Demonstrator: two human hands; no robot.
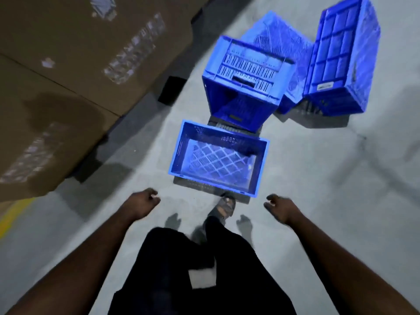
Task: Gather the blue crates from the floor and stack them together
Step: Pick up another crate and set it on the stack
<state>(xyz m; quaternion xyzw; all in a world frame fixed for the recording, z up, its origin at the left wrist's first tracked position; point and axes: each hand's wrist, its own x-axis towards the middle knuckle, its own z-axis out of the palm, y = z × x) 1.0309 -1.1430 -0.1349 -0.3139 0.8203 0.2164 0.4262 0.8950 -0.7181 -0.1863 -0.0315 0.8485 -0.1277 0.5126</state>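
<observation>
Several blue plastic crates lie on the grey floor ahead of me. The nearest crate stands upright with its open top facing up. Just beyond it a second crate lies on its side, its opening turned toward me. Farther right, a third crate stands tilted with its ribbed bottom showing, and another crate lies behind these two. My left hand and my right hand hang over the floor short of the nearest crate, fingers loosely curled, holding nothing. Motion blurs the whole view.
Large brown cardboard boxes fill the left side, with a small black object on the floor at their edge. A yellow floor line runs at the lower left. My sandalled foot is right at the nearest crate's front rim.
</observation>
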